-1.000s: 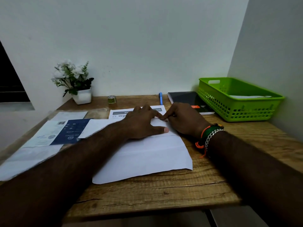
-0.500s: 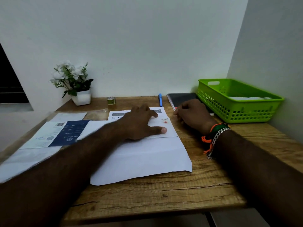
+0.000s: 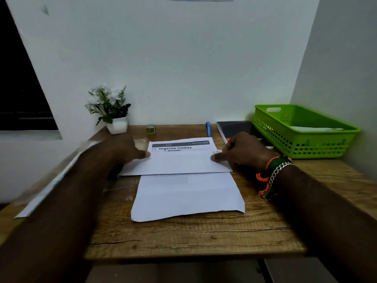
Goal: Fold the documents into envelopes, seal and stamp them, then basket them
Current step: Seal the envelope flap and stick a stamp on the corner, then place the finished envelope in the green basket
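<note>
A white envelope [image 3: 175, 163] lies across the middle of the wooden desk [image 3: 193, 235], with a small stamp [image 3: 217, 151] at its far right corner. My left hand [image 3: 124, 150] holds its left end with the thumb on top, and my right hand [image 3: 242, 151] pinches its right end the same way. A printed sheet headed "Organize Clothes" [image 3: 179, 145] shows just behind the envelope. A plain white sheet [image 3: 187, 196] lies in front of it. The green basket [image 3: 306, 148] stands at the far right and holds a white envelope [image 3: 317, 128].
A black notebook [image 3: 234, 128] and a blue pen [image 3: 208, 128] lie at the back beside the basket. A potted white flower [image 3: 110, 111] and a small tape roll [image 3: 151, 129] stand by the back wall. More papers [image 3: 51, 180] lie along the desk's left edge.
My left hand slid from the middle of the envelope to its left end. My right hand came back from near the notebook to the envelope's right end.
</note>
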Demonstrator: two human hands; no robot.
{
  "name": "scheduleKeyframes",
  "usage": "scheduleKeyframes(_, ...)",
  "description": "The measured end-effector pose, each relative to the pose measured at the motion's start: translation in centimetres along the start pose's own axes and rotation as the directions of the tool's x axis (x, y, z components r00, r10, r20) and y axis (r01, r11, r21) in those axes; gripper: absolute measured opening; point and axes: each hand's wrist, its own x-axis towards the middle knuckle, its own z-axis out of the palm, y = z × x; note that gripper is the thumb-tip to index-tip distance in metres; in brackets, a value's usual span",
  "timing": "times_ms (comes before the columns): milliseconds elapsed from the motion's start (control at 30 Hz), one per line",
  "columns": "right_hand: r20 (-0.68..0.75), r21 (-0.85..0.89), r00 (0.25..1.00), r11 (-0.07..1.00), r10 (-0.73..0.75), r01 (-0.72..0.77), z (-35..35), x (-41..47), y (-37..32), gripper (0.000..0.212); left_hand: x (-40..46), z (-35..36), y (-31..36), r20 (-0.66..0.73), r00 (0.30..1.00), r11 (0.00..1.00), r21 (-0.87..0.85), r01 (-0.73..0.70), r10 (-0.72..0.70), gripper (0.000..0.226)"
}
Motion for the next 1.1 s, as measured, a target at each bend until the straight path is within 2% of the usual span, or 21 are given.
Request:
scheduleKeyframes(100,0.008,0.006,1.000,1.000,0.003,-0.003,0.3,0.0,0.0,0.044,0.2,0.2,-0.6,-0.062,0.997,0.987,-0.159,0.034,-0.044,0.059)
scheduleKeyframes(167,0.010,0.026,1.000,1.000,0.016,-0.017,0.4,0.1,0.2,0.045,0.4,0.1,-1.5,-0.122,0.990,0.931,-0.363,0.028,-0.077,0.048)
scheduleKeyframes(233,0.022,0.059,0.999,0.998,0.036,-0.038,0.4,0.3,0.4,0.045,0.2,0.2,-2.3,-0.173,0.977,0.783,-0.622,-0.008,-0.126,0.033)
scheduleKeyframes(300,0.048,0.077,0.997,0.995,0.053,-0.056,0.4,0.3,0.4,0.044,-0.5,0.5,-2.6,-0.187,0.969,0.602,-0.797,-0.054,-0.160,0.022)
scheduleKeyframes(400,0.068,0.162,0.994,0.982,0.087,-0.097,-0.2,0.0,0.3,0.047,-1.8,0.6,-2.1,-0.166,0.970,0.365,-0.926,-0.092,-0.178,0.015)
scheduleKeyframes(500,0.131,0.276,0.983,0.948,0.125,-0.158,-1.3,-0.7,0.4,0.048,-2.7,0.0,-1.6,-0.124,0.981,0.156,-0.983,-0.101,-0.146,0.013)
scheduleKeyframes(633,0.179,0.574,0.982,0.805,0.055,-0.149,-2.8,-3.0,0.5,0.030,-3.3,-1.0,-1.6,-0.134,0.986,0.094,-0.988,-0.124,-0.099,0.023)
scheduleKeyframes(733,0.141,0.687,0.989,0.717,0.031,-0.121,-5.3,-5.9,1.0,0.011,-3.6,-1.9,0.1,-0.129,0.990,0.048,-0.991,-0.127,-0.048,0.025)
scheduleKeyframes(800,0.080,0.750,0.996,0.655,0.045,-0.090,-7.8,-7.9,1.9,0.010,-3.5,-2.3,2.8,-0.083,0.996,0.035,-0.996,-0.083,0.017,0.020)
scheduleKeyframes(933,-0.104,0.833,0.978,0.554,0.180,-0.014,-12.9,-11.6,5.0,0.006,-2.5,-2.1,10.3,0.020,0.984,0.019,-1.000,0.017,0.174,0.011)
scheduleKeyframes(1100,-0.275,0.909,0.886,0.401,0.374,0.112,-16.6,-15.0,9.3,0.009,-2.1,-0.8,20.8,0.089,0.947,-0.080,-0.990,0.119,0.308,0.018)
